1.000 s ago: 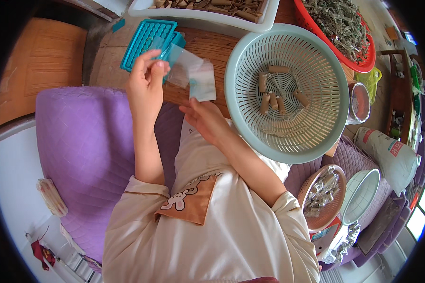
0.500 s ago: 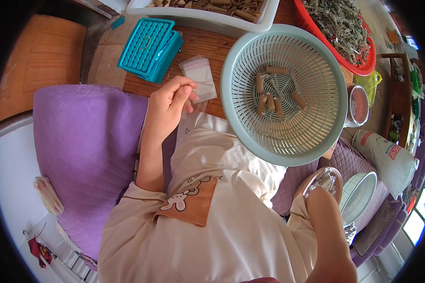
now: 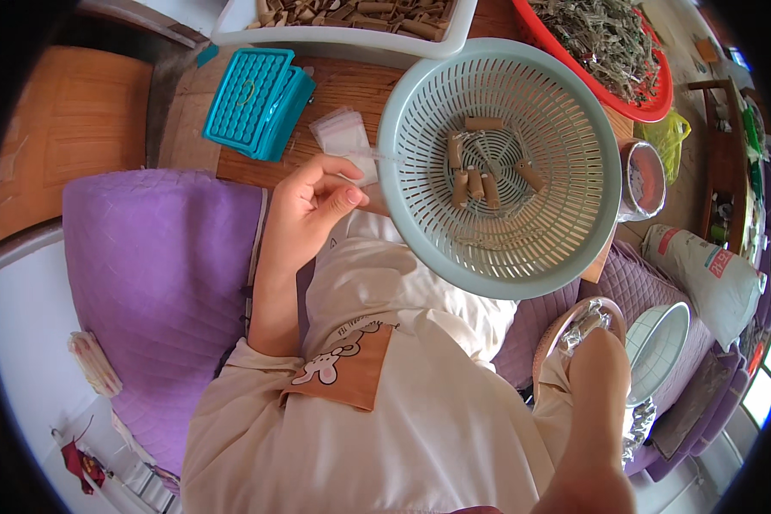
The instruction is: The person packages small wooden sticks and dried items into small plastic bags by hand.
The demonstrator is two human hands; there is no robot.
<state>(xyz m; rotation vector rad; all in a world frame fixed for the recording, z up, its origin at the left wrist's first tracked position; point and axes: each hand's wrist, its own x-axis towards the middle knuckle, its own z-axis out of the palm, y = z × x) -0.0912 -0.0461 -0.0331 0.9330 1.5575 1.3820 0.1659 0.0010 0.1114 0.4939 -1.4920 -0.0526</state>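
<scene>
My left hand [image 3: 307, 210] is raised beside a stack of small clear plastic bags [image 3: 344, 141] on the wooden table. Its thumb and index finger are apart, with the other fingers loosely curled behind; nothing shows in the gap. Right of it stands a grey-green slotted plastic basket [image 3: 403, 214], partly over my lap. Several short brown cardboard-like tubes [image 3: 486, 187] and bits of clear film lie in its bottom. My right forearm [image 3: 595, 411] is bent up from the elbow and runs out at the lower edge, so the right hand is out of sight.
A teal dimpled tray box [image 3: 261, 107] stands left on the table [image 3: 351, 77]. Behind are a white bin [image 3: 454, 43] of brown pieces and a red basket [image 3: 660, 107] of clear wrapped pieces. A pink basket [image 3: 612, 313], a white basket [image 3: 672, 325] and a white sack [image 3: 702, 278] sit right.
My left thumb and index finger were together and have parted; the hand has dropped slightly nearer to me. The view has shifted a little, and my right forearm sits slightly differently.
</scene>
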